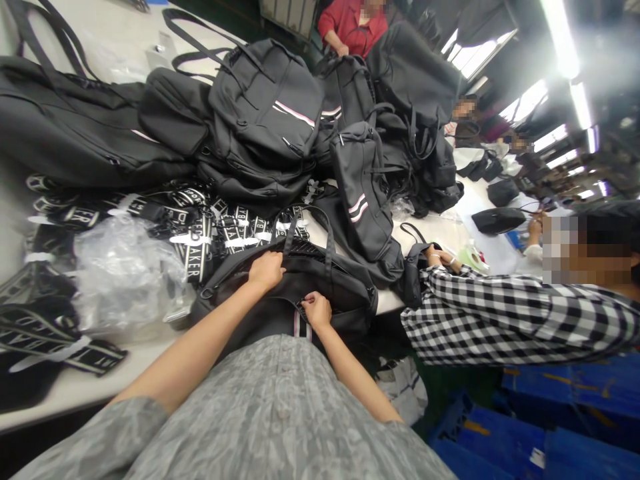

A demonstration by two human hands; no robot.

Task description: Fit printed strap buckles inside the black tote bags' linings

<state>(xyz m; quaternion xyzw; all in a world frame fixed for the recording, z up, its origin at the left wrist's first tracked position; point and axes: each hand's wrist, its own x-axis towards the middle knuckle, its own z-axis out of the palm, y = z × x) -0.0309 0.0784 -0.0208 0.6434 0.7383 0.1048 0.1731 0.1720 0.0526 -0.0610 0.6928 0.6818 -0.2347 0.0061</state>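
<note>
A black duffel bag (345,287) lies in front of me at the table edge, its long zipped top gaping and its handles standing up. My left hand (267,272) is at the opening, with fingers curled on the bag's dark fabric near a handle; its fingertips are partly hidden. Closer to my body, my right hand (317,309) pinches the near edge of the opening, thumb and fingers together. Below it, white and pink stripes show on the bag's front. What lies inside the bag is too dark to make out.
Several black bags (270,100) are heaped behind. Printed straps (193,257) in bundles and crumpled clear plastic (125,273) lie to the left. A co-worker in a checked sleeve (465,307) handles a small black bag (414,273) at right; blue crates (565,427) stand below.
</note>
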